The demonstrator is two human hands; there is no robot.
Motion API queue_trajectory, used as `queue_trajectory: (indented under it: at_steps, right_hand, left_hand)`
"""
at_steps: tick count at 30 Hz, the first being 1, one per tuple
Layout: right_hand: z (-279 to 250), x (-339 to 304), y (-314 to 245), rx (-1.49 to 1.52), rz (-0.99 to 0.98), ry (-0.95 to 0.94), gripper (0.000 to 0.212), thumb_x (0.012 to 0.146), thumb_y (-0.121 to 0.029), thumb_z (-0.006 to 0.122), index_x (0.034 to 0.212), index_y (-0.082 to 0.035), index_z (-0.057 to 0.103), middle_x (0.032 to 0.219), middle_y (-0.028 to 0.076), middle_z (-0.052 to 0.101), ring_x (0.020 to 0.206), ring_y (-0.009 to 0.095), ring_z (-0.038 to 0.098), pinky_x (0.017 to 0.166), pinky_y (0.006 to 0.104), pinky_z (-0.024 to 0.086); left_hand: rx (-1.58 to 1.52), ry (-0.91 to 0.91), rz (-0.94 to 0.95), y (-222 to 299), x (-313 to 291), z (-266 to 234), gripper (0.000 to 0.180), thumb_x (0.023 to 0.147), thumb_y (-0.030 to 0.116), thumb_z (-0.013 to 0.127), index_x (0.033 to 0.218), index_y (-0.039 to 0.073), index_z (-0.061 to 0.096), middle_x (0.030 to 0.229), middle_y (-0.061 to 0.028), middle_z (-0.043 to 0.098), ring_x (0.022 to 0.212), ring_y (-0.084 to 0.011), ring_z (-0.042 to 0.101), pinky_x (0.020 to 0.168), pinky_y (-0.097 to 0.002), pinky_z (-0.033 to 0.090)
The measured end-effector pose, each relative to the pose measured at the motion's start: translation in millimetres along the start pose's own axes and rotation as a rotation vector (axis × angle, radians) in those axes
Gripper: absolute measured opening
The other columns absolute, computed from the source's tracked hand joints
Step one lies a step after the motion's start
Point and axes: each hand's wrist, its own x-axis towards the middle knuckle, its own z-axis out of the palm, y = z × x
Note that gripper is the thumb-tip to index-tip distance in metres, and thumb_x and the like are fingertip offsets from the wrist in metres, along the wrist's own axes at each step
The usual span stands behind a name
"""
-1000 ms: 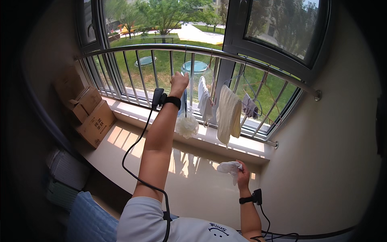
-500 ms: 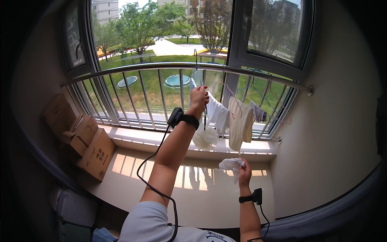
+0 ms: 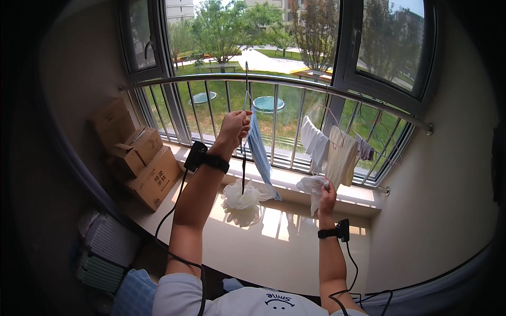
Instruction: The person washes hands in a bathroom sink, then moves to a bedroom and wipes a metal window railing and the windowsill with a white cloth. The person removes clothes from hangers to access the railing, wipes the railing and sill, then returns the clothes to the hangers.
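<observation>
Left hand (image 3: 234,126) at centre frame grips a hanger (image 3: 245,79) with blue cloth (image 3: 258,150); right hand (image 3: 327,192) clutches white cloth (image 3: 311,185). Keep the hanger steady while draping.

1 head-worn fisheye view is covering the scene, sitting above the person's shoulders and looking forward and slightly down toward the window railing (image 3: 274,84). The railing is lying a raised arm's reach ahead, bending in an arc across the upper middle. Below the railing, the sunlit sill (image 3: 274,237) is filling the centre, and the person's white shirt (image 3: 247,303) is showing at the lower edge. Both forearms are entering from the bottom, reaching up toward the railing. Left of the railing, cardboard boxes (image 3: 142,163) are curving toward the rim; right of it, a plain wall (image 3: 448,184) is bending away. No 2nd view is sharing this scene.
</observation>
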Motion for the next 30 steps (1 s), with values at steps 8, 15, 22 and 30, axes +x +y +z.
queue_trajectory:
  at_steps: [8, 15, 22, 30]
  right_hand:
    - [46, 13, 13, 0.041, 0.012, -0.012, 0.030, 0.091, -0.002, 0.044, 0.118, 0.001, 0.057, 0.103, 0.005, 0.062, 0.093, 0.012, 0.056, 0.085, 0.0233, 0.043]
    - [109, 26, 22, 0.088, 0.024, 0.042, 0.028, 0.092, -0.002, 0.044, 0.116, 0.001, 0.057, 0.101, 0.006, 0.062, 0.092, 0.013, 0.057, 0.084, 0.0237, 0.044]
    - [130, 13, 39, 0.251, 0.041, 0.127, 0.031, 0.091, -0.001, 0.043, 0.119, 0.001, 0.055, 0.108, 0.007, 0.061, 0.101, 0.016, 0.057, 0.092, 0.0285, 0.043]
    - [45, 8, -14, 0.753, 0.320, 0.068, 0.039, 0.097, -0.025, 0.040, 0.126, -0.001, 0.049, 0.123, 0.014, 0.056, 0.116, 0.029, 0.052, 0.102, 0.0434, 0.038]
  left_hand:
    - [0.055, 0.024, -0.036, -11, 59, -54, 0.019, 0.096, 0.012, 0.040, 0.104, -0.003, 0.048, 0.063, 0.0035, 0.034, 0.047, -0.0052, 0.029, 0.037, -0.0204, 0.020]
    - [0.024, 0.016, -0.074, -24, 166, -92, 0.014, 0.093, 0.012, 0.043, 0.100, 0.001, 0.048, 0.062, 0.0033, 0.034, 0.047, -0.0066, 0.029, 0.038, -0.0216, 0.018]
    - [-0.027, 0.043, -0.021, -84, 279, -120, 0.016, 0.088, 0.006, 0.039, 0.101, 0.000, 0.046, 0.063, -0.0009, 0.036, 0.046, -0.0099, 0.029, 0.038, -0.0243, 0.021]
    - [0.412, 0.174, -0.089, -85, 259, -103, 0.027, 0.087, 0.012, 0.042, 0.112, 0.001, 0.046, 0.079, -0.0134, 0.055, 0.064, -0.0239, 0.056, 0.054, -0.0360, 0.047]
